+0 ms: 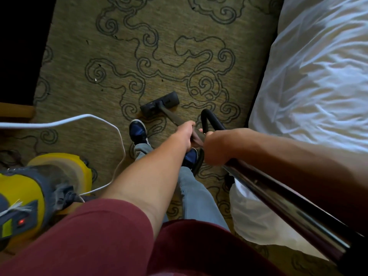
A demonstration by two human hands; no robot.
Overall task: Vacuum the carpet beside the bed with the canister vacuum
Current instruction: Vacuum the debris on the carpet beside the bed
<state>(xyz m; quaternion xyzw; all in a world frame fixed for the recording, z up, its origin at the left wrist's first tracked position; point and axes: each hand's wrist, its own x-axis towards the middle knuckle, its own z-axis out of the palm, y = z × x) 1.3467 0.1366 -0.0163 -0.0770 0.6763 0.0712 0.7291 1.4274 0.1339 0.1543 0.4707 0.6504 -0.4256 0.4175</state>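
1. Nearest the camera is the person's maroon sleeve, with both bare forearms reaching out from it over the floor.
2. The bed, dressed in rumpled white bedding, fills the right side; the patterned carpet runs alongside it.
3. The yellow canister vacuum sits at lower left, its red light on and a white cord looping away across the carpet.
4. A chrome wand slants from lower right to the hands; the black hose arcs up just beyond them.
5. The floor head lies flat on the carpet, just ahead of a blue shoe.
6. The left hand is clenched around the dark tube, lower down; the right hand is clenched around the wand, higher up.
7. To do this well, I would keep the head flat, push in slow overlapping strokes towards the bed's edge, and mind the cord underfoot.
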